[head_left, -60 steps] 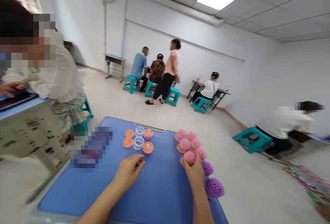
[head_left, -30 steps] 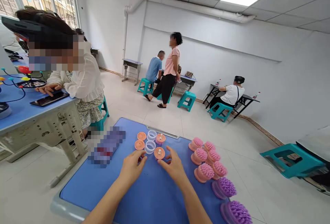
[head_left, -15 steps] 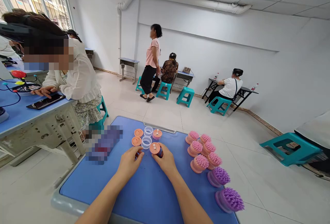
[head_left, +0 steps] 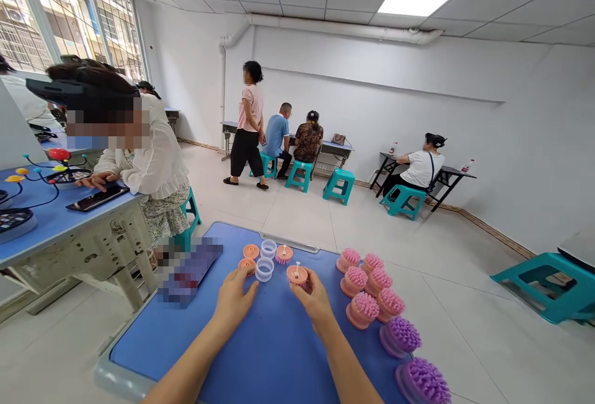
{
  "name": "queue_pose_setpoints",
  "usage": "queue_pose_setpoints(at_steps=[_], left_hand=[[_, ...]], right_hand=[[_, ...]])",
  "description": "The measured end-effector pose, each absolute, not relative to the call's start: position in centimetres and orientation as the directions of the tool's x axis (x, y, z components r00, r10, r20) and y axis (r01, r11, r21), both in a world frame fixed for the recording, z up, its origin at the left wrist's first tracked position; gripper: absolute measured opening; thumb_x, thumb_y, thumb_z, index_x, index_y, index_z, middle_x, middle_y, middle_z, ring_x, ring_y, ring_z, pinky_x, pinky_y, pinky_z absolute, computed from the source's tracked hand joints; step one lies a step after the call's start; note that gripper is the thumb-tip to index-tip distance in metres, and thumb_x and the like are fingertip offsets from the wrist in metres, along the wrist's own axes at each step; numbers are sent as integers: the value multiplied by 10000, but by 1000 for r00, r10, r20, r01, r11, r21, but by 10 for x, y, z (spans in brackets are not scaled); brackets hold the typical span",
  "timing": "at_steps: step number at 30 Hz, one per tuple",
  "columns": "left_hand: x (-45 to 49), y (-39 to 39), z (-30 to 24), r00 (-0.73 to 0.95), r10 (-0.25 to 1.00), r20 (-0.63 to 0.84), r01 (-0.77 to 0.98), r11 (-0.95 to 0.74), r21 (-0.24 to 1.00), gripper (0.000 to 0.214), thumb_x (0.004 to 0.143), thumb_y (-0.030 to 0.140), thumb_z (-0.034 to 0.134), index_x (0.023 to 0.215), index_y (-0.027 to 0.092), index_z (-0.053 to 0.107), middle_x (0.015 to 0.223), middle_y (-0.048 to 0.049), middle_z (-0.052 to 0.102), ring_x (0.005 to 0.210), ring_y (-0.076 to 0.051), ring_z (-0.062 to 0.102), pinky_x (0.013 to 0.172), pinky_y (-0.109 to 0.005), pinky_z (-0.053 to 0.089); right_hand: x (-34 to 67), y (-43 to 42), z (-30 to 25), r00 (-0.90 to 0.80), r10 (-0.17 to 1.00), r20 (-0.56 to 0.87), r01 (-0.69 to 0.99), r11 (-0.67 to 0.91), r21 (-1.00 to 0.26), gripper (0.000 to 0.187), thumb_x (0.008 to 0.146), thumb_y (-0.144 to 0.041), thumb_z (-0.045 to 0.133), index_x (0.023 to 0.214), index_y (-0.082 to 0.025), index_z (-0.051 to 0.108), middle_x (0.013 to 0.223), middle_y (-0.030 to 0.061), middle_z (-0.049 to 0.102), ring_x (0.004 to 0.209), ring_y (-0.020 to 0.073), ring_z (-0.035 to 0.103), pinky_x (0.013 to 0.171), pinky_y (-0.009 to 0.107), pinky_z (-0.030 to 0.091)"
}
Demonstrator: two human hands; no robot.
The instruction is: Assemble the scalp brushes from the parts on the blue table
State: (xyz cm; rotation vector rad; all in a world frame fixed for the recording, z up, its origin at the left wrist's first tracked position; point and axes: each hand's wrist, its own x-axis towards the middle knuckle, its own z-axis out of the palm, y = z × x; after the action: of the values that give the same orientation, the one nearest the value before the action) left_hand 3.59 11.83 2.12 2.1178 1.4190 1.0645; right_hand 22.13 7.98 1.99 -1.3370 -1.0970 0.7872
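Right hand [head_left: 315,297] has its grip pinched on a peg disc [head_left: 297,274], an orange one with a little white peg sticking up, at about the middle of the blue counter [head_left: 279,354]. Honestly can't tell if it's lifted or sitting on the surface.

Left hand [head_left: 232,302] is just to the left of it. Its grip is loose with the thumb spread out, and the fingertips sit at the near edge of a plain orange disc [head_left: 246,264]. A clear ring [head_left: 264,269] is right beside that thumb, between the two hands.

A bit farther back there's another clear ring, one more orange disc and a pink bristly piece in a little cluster. Off to the right sits a bunch of pink brushes [head_left: 367,292], with two purple brushes [head_left: 400,336] nearer along the right edge.
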Motion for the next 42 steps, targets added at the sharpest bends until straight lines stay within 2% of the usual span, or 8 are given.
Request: queue_pose_setpoints(at_steps=[5,12,16,20,24,28,36,42], left_hand=[[51,133,40,277,868,412,617,-489,617,387,705,221,587,1089,213,537,1115,-58,605,1069,-246,503,929,-395,397],[59,149,31,297,892,342,668,-449,593,680,541,279,742,1151,134,477,1162,-155,553,1144,-338,426,953,-483,349],[54,154,20,295,913,282,686,-408,602,701,531,348,754,1146,158,477,1175,-136,549,1185,-335,384,971,-474,324],[58,155,15,318,919,232,683,-392,617,749,505,370,774,1151,124,485,1212,-171,525,1223,-359,331,996,-479,287],[64,152,10,328,920,216,678,-389,623,608,585,308,727,1115,103,512,1212,-184,527,1242,-364,301,1025,-481,231],[65,151,9,327,920,217,665,-387,639,440,645,200,652,1063,156,521,1154,-138,573,1231,-335,332,1028,-505,201],[60,131,34,404,860,314,462,-487,741,431,640,138,616,1054,193,509,1138,-98,571,1125,-266,465,940,-396,375],[56,126,47,442,844,303,245,-439,864,410,674,219,644,1062,198,510,1093,-70,589,1020,-224,540,882,-331,424]], right_hand=[[219,79,24,346,933,97,-46,120,-992,378,567,-246,711,919,-177,593,903,53,682,869,226,622,811,361,481],[215,76,20,367,922,123,-52,153,-987,393,599,-321,705,951,-186,592,909,58,682,871,249,625,797,376,491],[214,74,17,323,942,95,-52,118,-992,440,584,-327,729,975,-192,577,918,57,679,879,257,624,790,376,498],[211,71,19,337,938,81,-45,102,-994,461,607,-336,716,1018,-199,558,920,51,674,849,237,623,763,356,499],[212,69,23,332,941,64,-24,76,-997,459,597,-330,724,1006,-202,558,930,50,666,874,234,608,784,359,487],[214,69,25,328,943,60,-16,69,-997,469,575,-324,734,992,-198,559,928,45,663,884,233,606,800,358,483],[211,65,32,266,960,83,33,78,-996,468,575,-332,741,989,-195,574,924,54,662,857,237,609,779,354,494],[214,60,31,210,970,125,-98,148,-984,471,641,-356,719,1062,-216,562,974,65,648,906,241,592,818,401,487]])
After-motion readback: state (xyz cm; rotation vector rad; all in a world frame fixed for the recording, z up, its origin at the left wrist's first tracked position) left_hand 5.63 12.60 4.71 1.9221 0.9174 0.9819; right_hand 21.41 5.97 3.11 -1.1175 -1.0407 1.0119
